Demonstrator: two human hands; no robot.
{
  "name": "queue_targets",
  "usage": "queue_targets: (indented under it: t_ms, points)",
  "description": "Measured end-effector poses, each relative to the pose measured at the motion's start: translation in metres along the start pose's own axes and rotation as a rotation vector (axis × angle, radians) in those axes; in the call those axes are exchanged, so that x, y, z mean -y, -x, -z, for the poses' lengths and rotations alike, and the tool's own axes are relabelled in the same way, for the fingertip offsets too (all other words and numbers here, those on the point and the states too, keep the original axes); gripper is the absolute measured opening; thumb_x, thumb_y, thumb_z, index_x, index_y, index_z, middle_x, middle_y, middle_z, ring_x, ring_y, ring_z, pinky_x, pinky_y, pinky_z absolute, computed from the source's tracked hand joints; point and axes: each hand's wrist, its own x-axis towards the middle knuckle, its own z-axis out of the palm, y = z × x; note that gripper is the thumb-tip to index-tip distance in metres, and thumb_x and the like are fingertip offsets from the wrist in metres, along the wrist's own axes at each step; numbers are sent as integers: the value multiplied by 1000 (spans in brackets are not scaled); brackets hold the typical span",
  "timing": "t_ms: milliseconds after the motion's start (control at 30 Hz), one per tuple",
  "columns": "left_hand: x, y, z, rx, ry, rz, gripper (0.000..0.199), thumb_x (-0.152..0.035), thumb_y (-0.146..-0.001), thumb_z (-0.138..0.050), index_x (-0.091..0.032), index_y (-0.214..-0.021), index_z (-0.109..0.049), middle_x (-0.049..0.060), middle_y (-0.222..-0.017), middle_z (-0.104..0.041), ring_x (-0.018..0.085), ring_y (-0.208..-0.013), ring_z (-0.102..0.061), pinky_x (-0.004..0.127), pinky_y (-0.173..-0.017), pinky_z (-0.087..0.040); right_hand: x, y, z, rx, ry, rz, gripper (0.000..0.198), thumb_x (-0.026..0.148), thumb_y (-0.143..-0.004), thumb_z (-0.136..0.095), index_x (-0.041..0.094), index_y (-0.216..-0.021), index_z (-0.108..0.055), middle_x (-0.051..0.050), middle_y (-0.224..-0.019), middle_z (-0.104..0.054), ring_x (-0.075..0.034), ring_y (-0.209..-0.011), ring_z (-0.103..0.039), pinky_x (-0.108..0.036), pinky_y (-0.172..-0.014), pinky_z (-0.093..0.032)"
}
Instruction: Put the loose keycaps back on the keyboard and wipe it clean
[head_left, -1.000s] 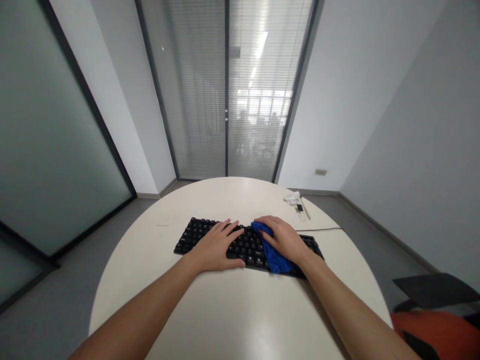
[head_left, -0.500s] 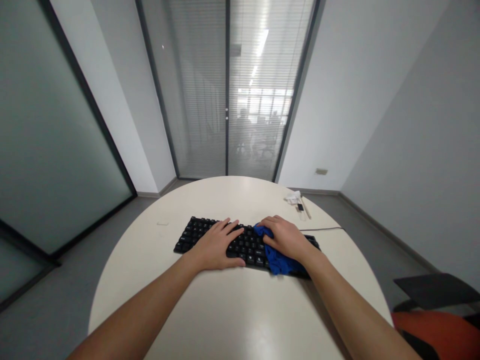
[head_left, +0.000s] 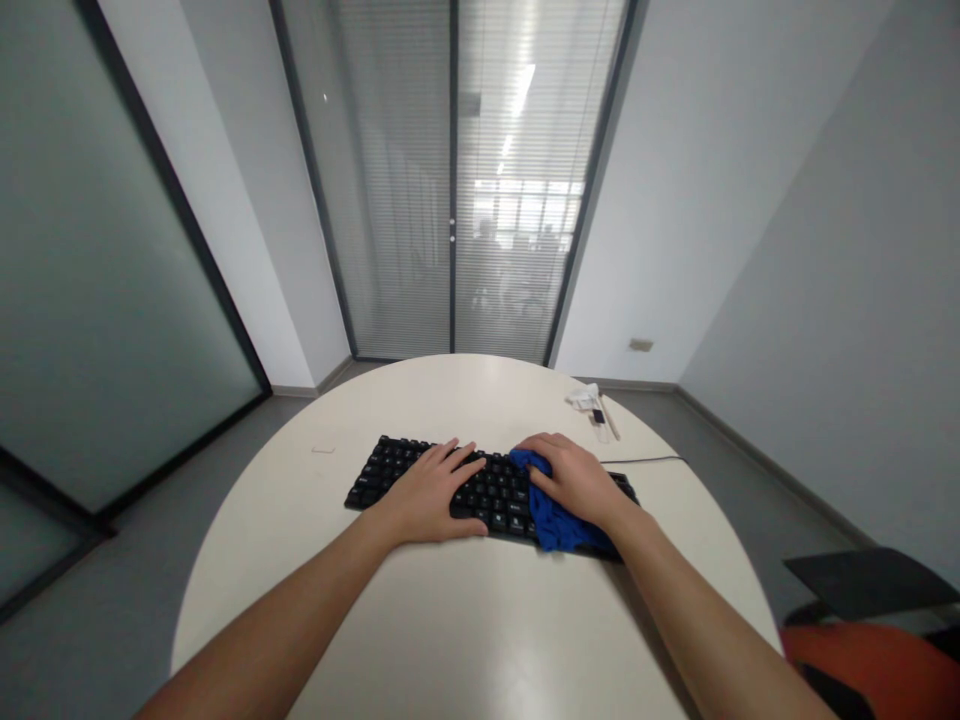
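Note:
A black keyboard (head_left: 498, 500) lies across the white round table (head_left: 450, 620), its left end angled slightly away from me. My left hand (head_left: 431, 495) rests flat on the left-middle keys, fingers spread, thumb by the near edge. On the right part of the keyboard, my right hand (head_left: 571, 480) is closed on a crumpled blue cloth (head_left: 553, 522) and presses it against the keys. The cloth hangs slightly over the keyboard's near edge. Keys under both hands and the cloth are hidden.
Beyond the keyboard at the right lie a white crumpled wrapper (head_left: 583, 397), a thin beige stick (head_left: 610, 418) and a small black-and-clear item (head_left: 599, 418). A dark cable (head_left: 645, 460) runs to the table's right edge. A red-and-black chair (head_left: 870, 650) stands at the lower right.
Almost nothing differs. The view has shifted very slightly; both hands and the blue cloth keep nearly the same places on the keyboard.

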Motion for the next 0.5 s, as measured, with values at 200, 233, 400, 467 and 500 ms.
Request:
queue_targets:
  t_ms: [200,233,400,467,500]
  points:
    - [-1,0,0,2,-8,6,92,-78,-78,-59,-25,-151,-40,10,-162,-30,37,-149,-24,55,-121,-23,0,-1,3,54,55,-64,25,22,-87,-59,20,-109,-69,-7,-107,-70,-23,-102,-60,-34,-91,-45]
    - [-1,-1,0,0,-7,5,92,-78,-77,-59,-25,-151,-40,9,-162,-30,37,-149,-25,55,-121,-23,0,-1,4,53,63,-77,24,23,-87,-59,20,-109,-69,-7,-106,-70,-23,-102,-61,-34,-91,-45]
    - [-1,-1,0,2,-2,2,93,-79,-78,-57,-25,-151,-40,9,-162,-29,37,-149,-25,55,-121,-23,-2,0,7,52,124,-149,24,27,-86,-60,22,-107,-70,-7,-105,-70,-24,-101,-62,-32,-84,-45]
    - [-1,-1,1,1,0,4,93,-79,-78,-57,-26,-151,-40,9,-162,-30,37,-149,-25,54,-121,-23,-4,1,7,49,145,-174,23,27,-86,-61,23,-106,-70,-6,-104,-71,-25,-101,-63,-31,-81,-45]
    - [-1,-1,1,-2,4,2,92,-80,-78,-57,-26,-151,-40,9,-162,-30,37,-149,-25,55,-121,-22,-4,1,7,48,152,-180,23,27,-85,-61,23,-106,-71,-6,-104,-71,-25,-101,-63,-31,-80,-45]
